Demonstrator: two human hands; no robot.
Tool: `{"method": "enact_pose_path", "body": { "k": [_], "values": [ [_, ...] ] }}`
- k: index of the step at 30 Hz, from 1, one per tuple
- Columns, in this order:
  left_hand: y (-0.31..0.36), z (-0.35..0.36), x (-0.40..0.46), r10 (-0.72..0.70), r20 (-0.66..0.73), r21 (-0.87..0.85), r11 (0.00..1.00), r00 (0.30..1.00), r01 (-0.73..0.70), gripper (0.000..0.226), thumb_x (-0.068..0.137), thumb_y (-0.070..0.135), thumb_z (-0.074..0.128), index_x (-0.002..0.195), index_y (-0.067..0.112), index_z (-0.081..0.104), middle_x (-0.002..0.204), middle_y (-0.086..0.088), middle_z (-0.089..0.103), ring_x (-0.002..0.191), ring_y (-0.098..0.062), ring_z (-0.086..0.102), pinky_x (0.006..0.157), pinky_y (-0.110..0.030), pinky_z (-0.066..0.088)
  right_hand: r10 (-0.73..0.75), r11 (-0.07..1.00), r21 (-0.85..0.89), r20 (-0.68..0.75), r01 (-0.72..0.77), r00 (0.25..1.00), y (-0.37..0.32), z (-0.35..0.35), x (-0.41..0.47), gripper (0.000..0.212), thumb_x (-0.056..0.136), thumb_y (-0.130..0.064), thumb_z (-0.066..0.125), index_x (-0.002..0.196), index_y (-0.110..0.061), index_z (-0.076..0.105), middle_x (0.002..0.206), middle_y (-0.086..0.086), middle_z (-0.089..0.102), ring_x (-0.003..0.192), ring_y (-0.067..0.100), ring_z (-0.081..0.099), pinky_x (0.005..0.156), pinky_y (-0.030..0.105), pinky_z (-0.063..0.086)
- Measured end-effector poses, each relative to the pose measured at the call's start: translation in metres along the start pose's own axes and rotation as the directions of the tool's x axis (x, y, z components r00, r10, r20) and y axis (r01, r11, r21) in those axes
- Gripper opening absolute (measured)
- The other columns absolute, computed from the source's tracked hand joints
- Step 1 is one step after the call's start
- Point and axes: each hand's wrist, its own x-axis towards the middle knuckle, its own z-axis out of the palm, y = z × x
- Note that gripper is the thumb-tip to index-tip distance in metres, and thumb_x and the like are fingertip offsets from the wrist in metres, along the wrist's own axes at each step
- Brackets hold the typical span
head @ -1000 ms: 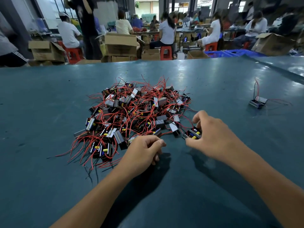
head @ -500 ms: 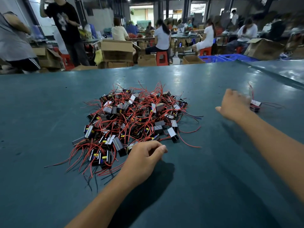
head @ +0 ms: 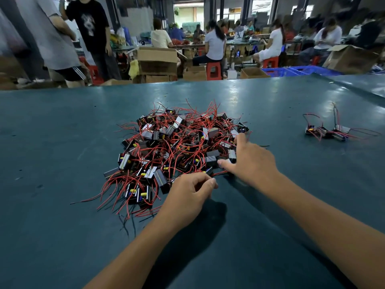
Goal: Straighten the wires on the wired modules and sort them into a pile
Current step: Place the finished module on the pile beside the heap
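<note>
A tangled heap of small black wired modules [head: 179, 147] with red and black leads lies mid-table. My right hand [head: 253, 161] reaches into the heap's right near edge with fingers spread; its thumb touches a black module [head: 210, 160] and the index finger points into the wires. At the heap's near edge my left hand [head: 190, 192] rests with fingers curled and the thumb against the index finger, right beside a red wire [head: 220, 173]. Whether it pinches that wire is not visible. Far to the right lies a small group of sorted modules [head: 327, 132].
The teal table cover [head: 62, 205] stretches all around, with a fold at the far right. Behind the far edge are cardboard boxes [head: 158, 59], red stools, blue crates and several people, two of them standing at the left.
My right hand carried a module to the small group at the right, left it there, and came back to the heap. My left hand stayed put, curled.
</note>
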Motion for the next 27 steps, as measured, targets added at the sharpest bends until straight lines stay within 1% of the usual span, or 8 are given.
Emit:
{"method": "enact_pose_path", "body": {
  "k": [5, 9, 12, 14, 16, 18, 20, 27],
  "values": [
    [-0.001, 0.002, 0.000, 0.007, -0.001, -0.015, 1.000, 1.000, -0.007, 0.024, 0.101, 0.028, 0.057, 0.085, 0.022, 0.073, 0.068, -0.006, 0.066, 0.054, -0.009, 0.051, 0.054, -0.034, 0.043, -0.042, 0.995, 0.096, 0.106, 0.032, 0.993, 0.001, 0.006, -0.010, 0.068, 0.088, -0.050, 0.057, 0.139, -0.018, 0.025, 0.087, 0.005, 0.062, 0.080, 0.033, 0.063, 0.060, 0.036, 0.042],
    [-0.001, 0.002, 0.001, -0.002, 0.006, -0.021, 1.000, 1.000, 0.002, 0.024, 0.101, 0.029, 0.057, 0.082, 0.023, 0.072, 0.061, 0.004, 0.061, 0.051, -0.005, 0.048, 0.051, -0.022, 0.038, -0.017, 0.993, 0.117, 0.069, 0.008, 0.997, 0.011, -0.002, -0.008, 0.045, 0.089, -0.037, 0.050, 0.128, -0.018, 0.036, 0.074, 0.003, 0.052, 0.069, 0.031, 0.051, 0.059, 0.036, 0.042],
    [-0.001, 0.003, 0.001, -0.009, 0.037, -0.013, 1.000, 0.999, 0.010, 0.024, 0.101, 0.030, 0.057, 0.080, 0.025, 0.070, 0.069, -0.007, 0.065, 0.054, -0.008, 0.049, 0.053, -0.025, 0.039, 0.071, 0.958, 0.276, 0.025, -0.075, 0.997, 0.025, -0.014, -0.010, 0.034, 0.091, -0.034, 0.050, 0.123, -0.024, 0.043, 0.072, 0.004, 0.062, 0.072, 0.031, 0.058, 0.064, 0.037, 0.047],
    [-0.001, 0.004, 0.000, -0.011, 0.047, -0.012, 1.000, 0.999, 0.011, 0.023, 0.101, 0.029, 0.057, 0.082, 0.026, 0.069, 0.072, -0.009, 0.065, 0.055, -0.009, 0.050, 0.055, -0.027, 0.040, 0.150, 0.831, 0.535, 0.052, -0.154, 0.987, 0.030, -0.019, -0.016, 0.024, 0.092, -0.029, 0.055, 0.115, -0.026, 0.052, 0.066, 0.004, 0.064, 0.066, 0.020, 0.060, 0.060, 0.032, 0.044],
    [0.000, 0.003, -0.001, -0.002, 0.022, -0.032, 0.999, 1.000, 0.003, 0.017, 0.100, 0.026, 0.058, 0.087, 0.026, 0.069, 0.073, -0.002, 0.066, 0.058, -0.007, 0.054, 0.057, -0.025, 0.044, 0.229, 0.582, 0.767, 0.164, -0.271, 0.959, 0.029, -0.020, -0.024, 0.015, 0.093, -0.026, 0.058, 0.108, -0.024, 0.058, 0.067, 0.007, 0.065, 0.052, 0.012, 0.056, 0.051, 0.027, 0.039],
    [0.000, 0.002, 0.000, 0.010, -0.014, -0.086, 0.996, 1.000, -0.011, 0.011, 0.099, 0.022, 0.059, 0.092, 0.026, 0.066, 0.078, 0.004, 0.069, 0.065, -0.007, 0.059, 0.062, -0.024, 0.050, 0.270, 0.299, 0.876, 0.302, -0.378, 0.914, 0.027, -0.019, -0.032, 0.011, 0.095, -0.023, 0.058, 0.105, -0.020, 0.062, 0.069, 0.005, 0.066, 0.049, 0.012, 0.054, 0.043, 0.024, 0.036],
    [-0.001, -0.001, 0.001, 0.017, -0.015, -0.117, 0.993, 1.000, -0.019, 0.008, 0.099, 0.022, 0.059, 0.097, 0.027, 0.065, 0.088, 0.006, 0.070, 0.078, -0.011, 0.063, 0.068, -0.032, 0.056, 0.254, 0.115, 0.896, 0.390, -0.428, 0.885, 0.026, -0.017, -0.037, 0.008, 0.097, -0.018, 0.055, 0.101, -0.015, 0.062, 0.064, 0.003, 0.066, 0.048, 0.013, 0.053, 0.037, 0.023, 0.034],
    [-0.003, -0.003, 0.001, -0.009, 0.013, -0.161, 0.987, 1.000, 0.011, 0.015, 0.099, 0.017, 0.059, 0.106, 0.027, 0.068, 0.097, 0.009, 0.072, 0.087, -0.014, 0.067, 0.066, -0.032, 0.060, 0.085, -0.015, 0.877, 0.479, -0.480, 0.873, 0.019, -0.017, -0.042, 0.015, 0.099, -0.017, 0.050, 0.100, -0.014, 0.065, 0.067, 0.008, 0.061, 0.048, 0.014, 0.049, 0.040, 0.022, 0.034]
  ]
}}
